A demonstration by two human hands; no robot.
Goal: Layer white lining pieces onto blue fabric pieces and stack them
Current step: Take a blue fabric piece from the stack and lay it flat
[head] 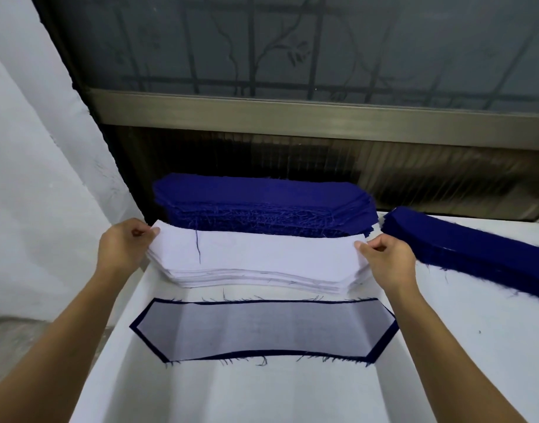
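1. The left hand [124, 245] has its fingers curled, with thumb and fingertips pinching the left end of the top white piece [262, 248].
2. The right hand [387, 254] is curled the same way and pinches the right end of that piece, so the piece spans the gap between the two hands.
3. Directly under the held piece, between the hands, lies the white stack [256, 280] of lining pieces, its layered edges showing on the side nearer the person.
4. Just beyond the hands, touching the far edge of the white stack, sits a tall blue stack [262, 206] with frayed edges.
5. Past the right hand, apart from it, a second blue stack [475, 248] lies at an angle.
6. Nearer the person, between the forearms, a layered piece [262, 328] lies flat: white lining on blue fabric, with a blue border showing all round.
7. Everything rests on a white-covered table [445, 346].
8. Beyond the blue stacks is a dark window [292, 41].
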